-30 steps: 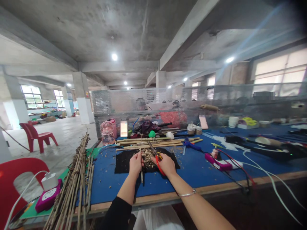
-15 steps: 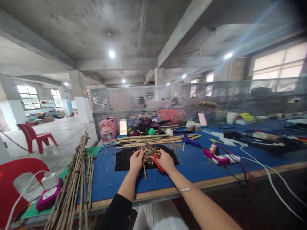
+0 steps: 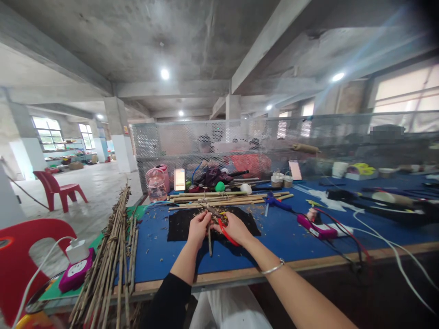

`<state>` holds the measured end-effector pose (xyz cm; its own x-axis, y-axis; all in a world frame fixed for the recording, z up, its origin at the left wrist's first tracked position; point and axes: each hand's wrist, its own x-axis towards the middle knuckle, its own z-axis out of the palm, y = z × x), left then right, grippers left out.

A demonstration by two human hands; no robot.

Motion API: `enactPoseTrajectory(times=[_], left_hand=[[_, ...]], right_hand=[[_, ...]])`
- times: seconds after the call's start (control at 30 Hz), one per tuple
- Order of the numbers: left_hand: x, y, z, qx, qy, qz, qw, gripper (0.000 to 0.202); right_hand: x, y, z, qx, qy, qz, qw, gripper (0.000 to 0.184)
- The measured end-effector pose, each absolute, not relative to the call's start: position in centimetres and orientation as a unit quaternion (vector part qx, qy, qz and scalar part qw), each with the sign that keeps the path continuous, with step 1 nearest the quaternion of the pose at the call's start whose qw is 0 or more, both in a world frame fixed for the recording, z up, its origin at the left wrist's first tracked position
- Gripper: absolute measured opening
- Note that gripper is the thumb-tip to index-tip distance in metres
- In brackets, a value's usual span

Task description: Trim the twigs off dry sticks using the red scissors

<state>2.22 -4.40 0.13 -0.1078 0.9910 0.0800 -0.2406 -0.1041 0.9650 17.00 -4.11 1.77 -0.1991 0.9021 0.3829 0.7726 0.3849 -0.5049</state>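
Observation:
My left hand (image 3: 200,227) is closed on a thin brown stick (image 3: 210,244), whose lower end points down toward me. Red-handled scissors (image 3: 228,234) are gripped in my right hand (image 3: 236,227), their blades reaching up and left to the stick just beyond my left fingers. Whether the blades touch the stick is hard to make out. Beneath both hands lies a black cloth (image 3: 178,225) on the blue table top (image 3: 274,244), strewn with small wood chips that my fingers partly hide.
A bundle of long sticks (image 3: 111,246) leans over the table's left side. Bamboo rods (image 3: 236,200) lie behind the cloth. To the right are a blue glue gun (image 3: 279,202) and a purple power strip (image 3: 317,227) with cables. A metal mesh screen (image 3: 171,141) stands behind.
The view has shifted slightly, moving the scene to the right. My hands have come closer together, and the scissor blades look less spread. Both hands keep their hold.

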Motion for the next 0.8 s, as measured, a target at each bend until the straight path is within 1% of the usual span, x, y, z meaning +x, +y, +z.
enactPoseTrajectory(times=[0.13,0.23,0.33,0.5,0.8], left_hand=[[2.0,-4.4,0.1,0.431,0.409,0.619,0.514,0.059],[2.1,-4.4,0.1,0.427,0.392,0.623,0.525,0.058],[2.3,-4.3,0.0,0.439,0.375,0.629,0.520,0.056],[2.5,-4.1,-0.3,0.454,0.392,0.623,0.502,0.057],[2.4,-4.1,-0.4,0.451,0.416,0.610,0.502,0.058]], right_hand=[[16.1,-4.1,2.7,-0.551,-0.763,0.148,0.304,0.037],[15.4,-4.4,3.2,-0.551,-0.757,0.173,0.306,0.037],[14.9,-4.7,3.3,-0.558,-0.754,0.161,0.306,0.040],[14.7,-5.2,3.4,-0.587,-0.751,0.117,0.279,0.043],[15.6,-4.4,2.2,-0.588,-0.748,0.145,0.272,0.046]])
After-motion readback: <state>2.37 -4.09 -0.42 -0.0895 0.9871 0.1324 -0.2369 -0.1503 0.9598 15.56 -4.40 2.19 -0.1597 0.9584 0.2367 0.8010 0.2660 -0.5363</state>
